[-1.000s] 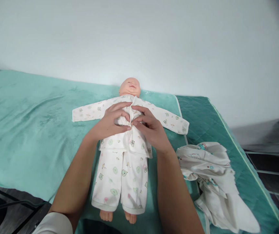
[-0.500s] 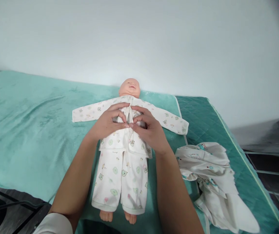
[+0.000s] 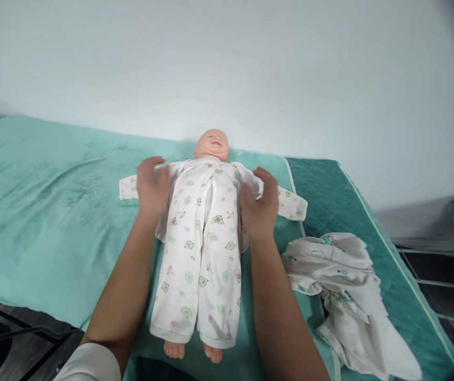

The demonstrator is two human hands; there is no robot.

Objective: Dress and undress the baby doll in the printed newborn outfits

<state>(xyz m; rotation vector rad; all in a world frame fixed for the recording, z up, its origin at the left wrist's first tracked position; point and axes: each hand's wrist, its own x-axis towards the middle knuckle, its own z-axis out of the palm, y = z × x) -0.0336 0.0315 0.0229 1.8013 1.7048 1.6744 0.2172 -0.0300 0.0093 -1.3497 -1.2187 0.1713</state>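
A baby doll [image 3: 211, 144] lies on its back, arms spread, bare feet toward me. Its white printed pants [image 3: 199, 254] reach up over the chest, with a slit at the front middle. The matching white jacket [image 3: 292, 205] lies spread open, its front panels out at both sides of the body and its sleeves on the arms. My left hand [image 3: 153, 186], slightly blurred, is over the sleeve on the left, thumb and fingers apart. My right hand [image 3: 259, 203] is beside the chest on the other side, also with thumb and fingers apart. Neither hand visibly grips cloth.
A crumpled white printed baby garment [image 3: 338, 286] lies to the right. Beneath everything is a light green blanket [image 3: 60, 211] over a darker quilted green cover [image 3: 322, 185]. A pale wall [image 3: 227, 63] stands behind the doll's head. Dark metal framework [image 3: 28, 328] shows at lower left.
Both hands have moved apart from the middle of the chest to either side. The jacket front, closed over the pants before, now lies open, showing the pants up to the chest.
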